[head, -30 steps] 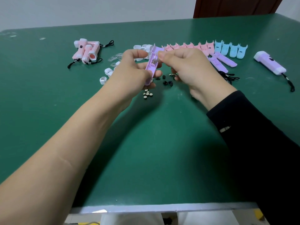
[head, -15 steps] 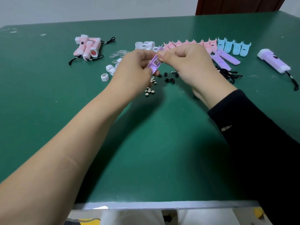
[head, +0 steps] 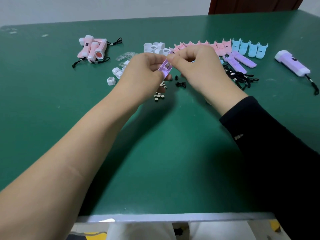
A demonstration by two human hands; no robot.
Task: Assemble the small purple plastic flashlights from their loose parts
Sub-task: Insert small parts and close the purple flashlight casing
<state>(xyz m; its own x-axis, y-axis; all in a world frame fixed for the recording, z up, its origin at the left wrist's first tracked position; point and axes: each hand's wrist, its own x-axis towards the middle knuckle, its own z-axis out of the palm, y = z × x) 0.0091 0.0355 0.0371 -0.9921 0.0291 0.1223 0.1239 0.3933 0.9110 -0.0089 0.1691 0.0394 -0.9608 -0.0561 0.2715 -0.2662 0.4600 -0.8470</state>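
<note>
My left hand [head: 143, 73] gripping purple shell [head: 165, 67] above tabletop [head: 173, 153]; my right hand [head: 199, 70] pinching its top end, fingers curled. Batteries [head: 159, 97] lying just below hands.

Pink flashlights [head: 92, 49] lie piled at upper left on the green table [head: 164, 153]. Pink shells [head: 223, 46] and blue shells [head: 249, 49] line the upper right, below a brown door [head: 251, 5].
</note>
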